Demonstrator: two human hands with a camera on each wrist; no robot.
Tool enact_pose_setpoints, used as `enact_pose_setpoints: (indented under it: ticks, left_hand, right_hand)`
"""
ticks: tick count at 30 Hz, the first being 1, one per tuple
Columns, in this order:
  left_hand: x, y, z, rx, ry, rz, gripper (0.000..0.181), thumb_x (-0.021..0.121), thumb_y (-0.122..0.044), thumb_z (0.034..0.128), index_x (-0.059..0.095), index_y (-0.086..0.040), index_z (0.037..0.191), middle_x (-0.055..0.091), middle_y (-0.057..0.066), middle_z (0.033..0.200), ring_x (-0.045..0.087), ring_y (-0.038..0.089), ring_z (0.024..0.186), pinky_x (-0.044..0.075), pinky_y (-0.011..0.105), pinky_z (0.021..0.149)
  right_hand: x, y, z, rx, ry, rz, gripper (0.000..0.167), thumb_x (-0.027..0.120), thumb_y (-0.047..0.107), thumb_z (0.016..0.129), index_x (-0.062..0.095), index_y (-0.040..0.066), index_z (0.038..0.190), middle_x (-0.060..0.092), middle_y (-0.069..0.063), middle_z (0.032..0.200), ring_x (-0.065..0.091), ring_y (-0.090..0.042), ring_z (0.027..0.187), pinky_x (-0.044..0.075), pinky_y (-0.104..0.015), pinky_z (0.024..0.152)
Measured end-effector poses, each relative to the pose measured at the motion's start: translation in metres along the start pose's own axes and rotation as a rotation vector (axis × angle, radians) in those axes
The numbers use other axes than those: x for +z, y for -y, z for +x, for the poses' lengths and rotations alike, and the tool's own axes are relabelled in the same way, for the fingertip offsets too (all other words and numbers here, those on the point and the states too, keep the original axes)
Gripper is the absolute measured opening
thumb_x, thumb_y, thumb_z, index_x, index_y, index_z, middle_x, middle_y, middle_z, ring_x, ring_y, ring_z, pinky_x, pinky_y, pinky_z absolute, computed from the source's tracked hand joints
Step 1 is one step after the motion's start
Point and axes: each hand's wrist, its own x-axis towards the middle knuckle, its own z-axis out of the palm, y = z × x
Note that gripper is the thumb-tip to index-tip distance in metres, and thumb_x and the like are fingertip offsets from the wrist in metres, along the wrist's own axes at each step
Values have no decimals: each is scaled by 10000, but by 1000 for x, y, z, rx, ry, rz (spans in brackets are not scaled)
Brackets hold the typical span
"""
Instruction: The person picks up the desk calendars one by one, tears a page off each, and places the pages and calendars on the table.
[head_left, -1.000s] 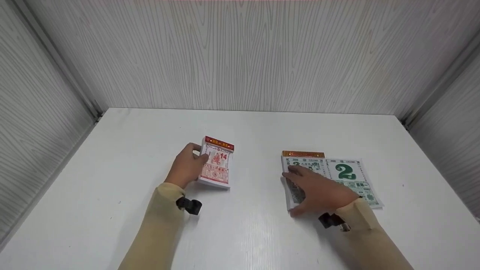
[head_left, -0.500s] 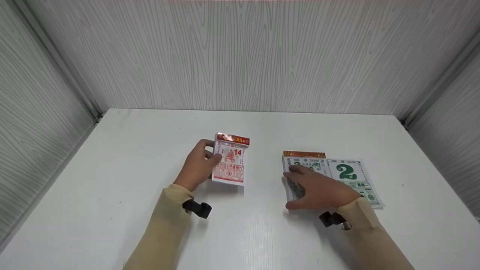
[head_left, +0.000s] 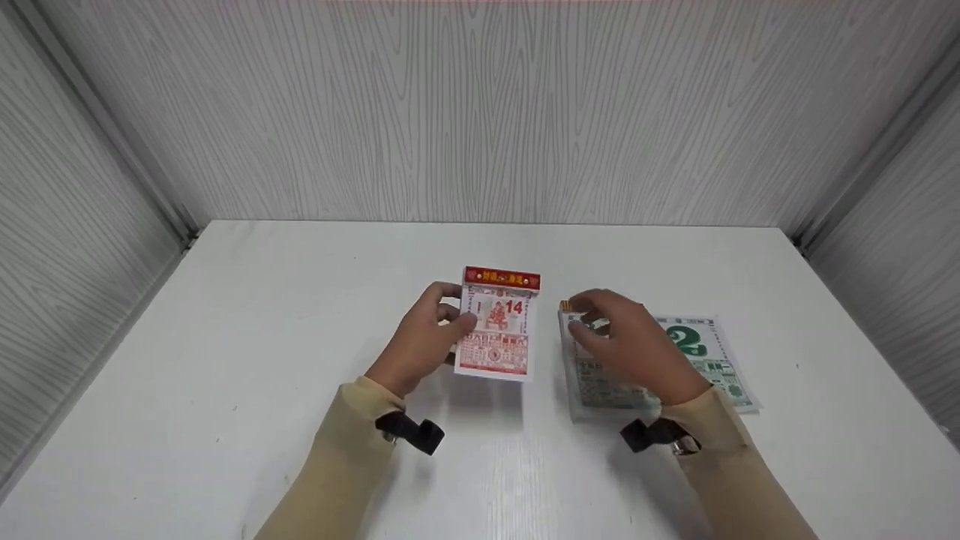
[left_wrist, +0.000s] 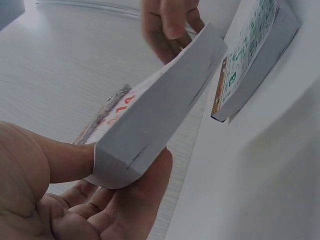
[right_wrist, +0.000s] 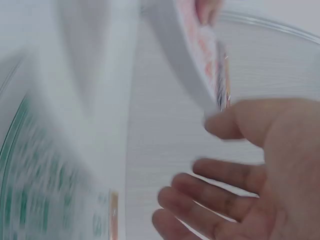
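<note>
My left hand (head_left: 424, 337) grips a thick red-printed calendar pad (head_left: 495, 352) by its left edge, thumb on the front, raised off the table. The pad bears a red header and the number 14. In the left wrist view, the left hand (left_wrist: 95, 195) pinches the block's end (left_wrist: 150, 115). My right hand (head_left: 637, 341) is over a green-printed calendar pad (head_left: 600, 390), fingers bent and apart, nothing held between them. The right wrist view shows the right hand (right_wrist: 250, 185) with fingers spread, its thumb close to the red pad (right_wrist: 200, 50); whether they touch, I cannot tell.
Beside the green pad and partly under the right forearm's side lies another green-printed sheet or pad (head_left: 720, 367) with a large 2. Everything is on a white table (head_left: 225, 315), enclosed by a back wall (head_left: 480, 112) and side walls (head_left: 67, 225) of grey wood grain.
My left hand has carried the red pad rightward, closer to the green pads. My right hand has lifted off the green pad and turned upward, uncovering more of its lower part.
</note>
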Motion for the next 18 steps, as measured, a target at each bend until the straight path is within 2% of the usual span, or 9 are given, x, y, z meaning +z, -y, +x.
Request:
enact_pose_setpoints:
  ticks: [3, 6, 10, 13, 18]
  left_hand:
    - [6, -1, -1, 14, 21, -28, 430, 603, -159, 1050, 438, -172, 1447, 656, 114, 1085, 697, 245, 926, 615, 412, 765]
    - [12, -2, -2, 25, 48, -53, 435, 603, -156, 1050, 434, -177, 1450, 646, 118, 1093, 693, 247, 947, 614, 415, 773]
    - [19, -5, -4, 44, 85, -92, 429, 601, -144, 1048, 432, -176, 1442, 633, 134, 1099, 700, 258, 960, 617, 434, 785]
    - [22, -5, -6, 54, 102, -106, 425, 597, -142, 1049, 429, -176, 1437, 628, 137, 1105, 701, 258, 960, 618, 436, 787]
    - [23, -5, -6, 58, 122, -118, 444, 592, -146, 1054, 414, -182, 1459, 630, 139, 1122, 695, 256, 976, 617, 431, 788]
  right_hand:
    - [0, 13, 2, 7, -69, 106, 397, 610, 225, 1045, 582, 36, 1393, 676, -122, 1281, 640, -280, 1170, 523, -492, 1004]
    - [3, 21, 2, 34, -93, 144, 408, 593, 268, 1055, 581, 56, 1403, 693, -101, 1236, 644, -265, 1147, 521, -485, 994]
    - [7, 26, 1, 64, -86, 215, 362, 575, 256, 1064, 611, 46, 1357, 697, -106, 1176, 672, -241, 1026, 557, -452, 909]
    - [7, 26, 0, 88, -64, 316, 337, 562, 222, 1070, 606, 28, 1342, 674, -131, 1172, 684, -232, 955, 596, -409, 833]
    - [4, 24, -1, 139, -15, 447, 329, 550, 215, 1081, 572, 32, 1354, 637, -145, 1197, 676, -258, 981, 619, -377, 771]
